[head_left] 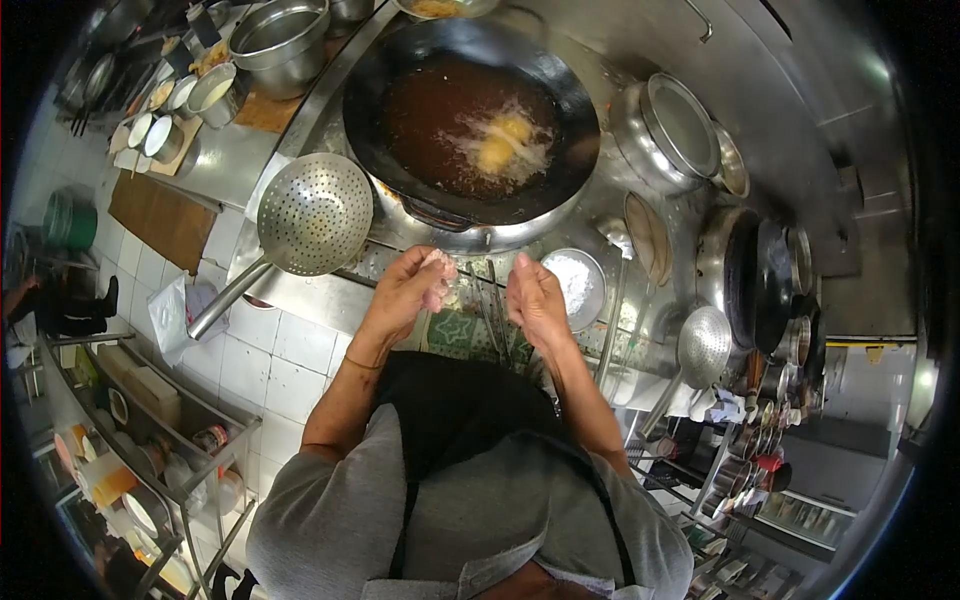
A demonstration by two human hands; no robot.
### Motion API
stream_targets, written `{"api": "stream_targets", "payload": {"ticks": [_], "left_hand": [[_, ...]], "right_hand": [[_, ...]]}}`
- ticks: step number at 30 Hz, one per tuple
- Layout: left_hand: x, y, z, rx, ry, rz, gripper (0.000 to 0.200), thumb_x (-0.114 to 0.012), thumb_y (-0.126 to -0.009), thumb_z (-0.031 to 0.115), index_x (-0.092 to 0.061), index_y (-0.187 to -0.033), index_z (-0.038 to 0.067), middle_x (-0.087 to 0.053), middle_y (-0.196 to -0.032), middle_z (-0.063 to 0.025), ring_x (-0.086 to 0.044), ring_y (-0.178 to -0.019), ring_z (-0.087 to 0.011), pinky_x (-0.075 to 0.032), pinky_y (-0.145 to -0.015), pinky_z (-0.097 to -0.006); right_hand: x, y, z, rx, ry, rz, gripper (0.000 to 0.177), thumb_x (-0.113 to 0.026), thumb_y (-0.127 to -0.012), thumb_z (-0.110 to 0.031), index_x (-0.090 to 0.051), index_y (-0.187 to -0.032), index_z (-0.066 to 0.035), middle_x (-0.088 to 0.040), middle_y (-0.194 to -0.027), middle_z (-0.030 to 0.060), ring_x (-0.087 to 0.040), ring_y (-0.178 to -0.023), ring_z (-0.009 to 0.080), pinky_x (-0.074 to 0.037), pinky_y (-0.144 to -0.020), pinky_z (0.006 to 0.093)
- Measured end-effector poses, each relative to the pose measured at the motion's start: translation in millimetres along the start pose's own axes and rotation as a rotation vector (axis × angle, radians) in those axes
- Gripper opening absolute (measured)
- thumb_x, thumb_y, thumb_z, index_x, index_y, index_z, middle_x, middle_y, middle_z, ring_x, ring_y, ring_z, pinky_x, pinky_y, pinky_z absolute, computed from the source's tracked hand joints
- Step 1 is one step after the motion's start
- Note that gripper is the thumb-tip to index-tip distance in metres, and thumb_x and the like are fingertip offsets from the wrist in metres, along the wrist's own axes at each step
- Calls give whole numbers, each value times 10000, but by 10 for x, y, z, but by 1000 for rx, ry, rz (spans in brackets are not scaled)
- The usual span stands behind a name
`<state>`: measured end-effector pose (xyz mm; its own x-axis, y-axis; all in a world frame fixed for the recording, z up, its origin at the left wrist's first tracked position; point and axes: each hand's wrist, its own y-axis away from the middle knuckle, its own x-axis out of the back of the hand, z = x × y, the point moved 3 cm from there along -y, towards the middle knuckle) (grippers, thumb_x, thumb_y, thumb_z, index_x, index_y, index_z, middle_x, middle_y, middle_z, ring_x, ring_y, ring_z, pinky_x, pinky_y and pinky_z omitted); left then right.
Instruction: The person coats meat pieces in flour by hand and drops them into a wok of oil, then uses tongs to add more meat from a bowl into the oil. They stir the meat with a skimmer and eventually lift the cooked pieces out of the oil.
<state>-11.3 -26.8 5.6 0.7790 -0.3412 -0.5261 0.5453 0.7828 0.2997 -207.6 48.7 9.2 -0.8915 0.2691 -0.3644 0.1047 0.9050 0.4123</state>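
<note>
My left hand (398, 292) is closed around a pale pinkish lump (438, 282), which looks like raw meat, in front of the wok. Close by on the right, my right hand (538, 302) has its fingers curled in and the thumb up; whatever may be inside them is hidden. Beside that hand stands a round metal bowl (590, 318) with white powder (572, 278) in it. Beyond both hands, a large black wok (365, 125) holds brown oil (430, 115), where yellow pieces (500, 148) float amid white bubbles.
A big perforated skimmer (315, 215) lies left of the wok, its handle over the edge. Metal pots (680, 125) and a smaller skimmer (704, 345) are on the right. A ladle (615, 236) lies near the bowl. Steel pots (280, 45) and cups stand back left.
</note>
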Motion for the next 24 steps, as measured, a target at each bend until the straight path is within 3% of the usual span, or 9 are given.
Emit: {"api": "stream_targets", "payload": {"ticks": [2, 4, 7, 8, 10, 11, 17, 21, 24], "left_hand": [[-1, 13, 13, -18, -17, -2, 161, -536, -946, 161, -572, -1016, 21, -629, -882, -35, -536, -625, -60, -453, -525, -202], [-29, 46, 58, 18, -97, -21, 161, -544, -944, 170, -578, -1007, 27, -626, -877, -31, -537, -635, -59, -458, -536, -201], [-63, 63, 13, 37, -72, -32, 154, -549, -944, 174, -584, -1001, 35, -622, -875, -27, -547, -669, -56, -467, -560, -199], [-88, 70, 20, 34, -74, -36, 154, -549, -944, 174, -584, -1001, 35, -622, -875, -27, -547, -669, -56, -467, -560, -199], [-137, 92, 27, 71, -8, -39, 140, -542, -943, 151, -576, -1030, 47, -628, -876, -25, -580, -712, -73, -488, -576, -222], [-140, 91, 8, 66, -10, -40, 140, -542, -943, 151, -576, -1030, 47, -628, -876, -25, -580, -712, -73, -488, -576, -222], [-110, 105, -34, 11, 107, 43, 136, -578, -925, 143, -579, -1024, 49, -637, -878, -33, -592, -694, -78, -475, -529, -213], [-193, 119, 39, 82, -8, -11, 160, -615, -909, 147, -583, -1013, 30, -634, -838, -46, -561, -653, -63, -446, -493, -198], [-337, 116, 54, 167, -101, -83, 169, -621, -910, 161, -584, -988, 14, -610, -804, -43, -530, -630, -61, -429, -484, -199]], "right_hand": [[-120, 17, -248, 95, 256, 97, 147, -556, -943, -187, -511, -882, -61, -470, -719, 28, -430, -530, 182, -408, -494, 312], [-449, 86, -771, 891, 1096, 275, 78, -538, -927, -89, -541, -920, -10, -514, -786, 94, -525, -675, 259, -463, -622, 347], [-663, -267, -1023, 1114, 1096, 210, 107, -522, -888, 8, -579, -979, 17, -557, -870, 152, -569, -843, 323, -469, -750, 370], [-583, -430, -1048, 1119, 1096, 213, 107, -522, -888, 8, -579, -979, 17, -557, -870, 152, -569, -843, 323, -469, -750, 370], [-460, -779, -957, 929, 1287, -118, 189, -519, -863, 43, -611, -1026, 22, -599, -934, 178, -596, -911, 352, -474, -795, 374], [-424, -901, -922, 691, 1253, -191, 319, -542, -824, 78, -595, -1133, 13, -602, -956, 205, -598, -913, 367, -482, -827, 361], [-644, -437, -1099, 980, 1139, 126, 356, -630, -806, 20, -602, -1159, -15, -620, -1024, 189, -613, -951, 322, -485, -836, 328], [-766, 127, -832, 475, 911, -228, 378, -692, -789, -36, -626, -1160, -72, -646, -957, 110, -617, -882, 212, -490, -736, 302], [-666, 156, -654, 533, 1045, -344, 403, -689, -783, -25, -617, -1178, -49, -637, -961, 140, -618, -860, 232, -492, -756, 317]]}}
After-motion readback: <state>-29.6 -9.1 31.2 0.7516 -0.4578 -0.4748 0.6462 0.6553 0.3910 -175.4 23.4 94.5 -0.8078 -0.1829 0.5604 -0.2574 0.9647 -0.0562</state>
